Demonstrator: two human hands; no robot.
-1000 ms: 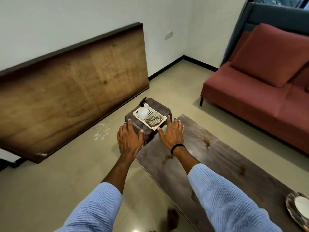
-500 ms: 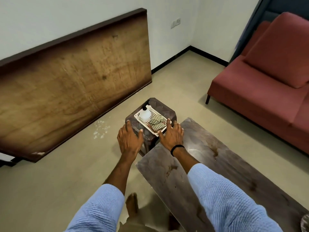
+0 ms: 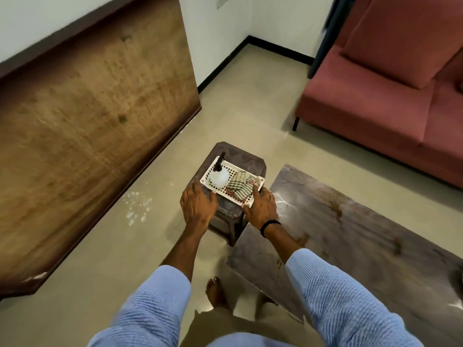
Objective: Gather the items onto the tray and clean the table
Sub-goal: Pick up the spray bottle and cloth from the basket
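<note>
A white perforated tray (image 3: 259,180) sits on a small dark stool (image 3: 246,162) at the end of the stained dark coffee table (image 3: 350,236). In the tray lie a white spray bottle (image 3: 220,178) with a black nozzle and a folded checked cloth (image 3: 239,185). My left hand (image 3: 198,205) hovers at the tray's near left corner, fingers spread, holding nothing. My right hand (image 3: 263,209) is at the tray's near right side, its index finger touching the rim and its thumb by the near corner, not closed on it.
A large wooden board (image 3: 87,116) leans against the wall on the left. A red sofa (image 3: 390,96) stands at the right, beyond the table. My bare foot (image 3: 216,293) is on the beige floor between stool and table.
Both hands have moved forward from just short of the stool to the tray's two near corners. The view has come closer and tilted down.
</note>
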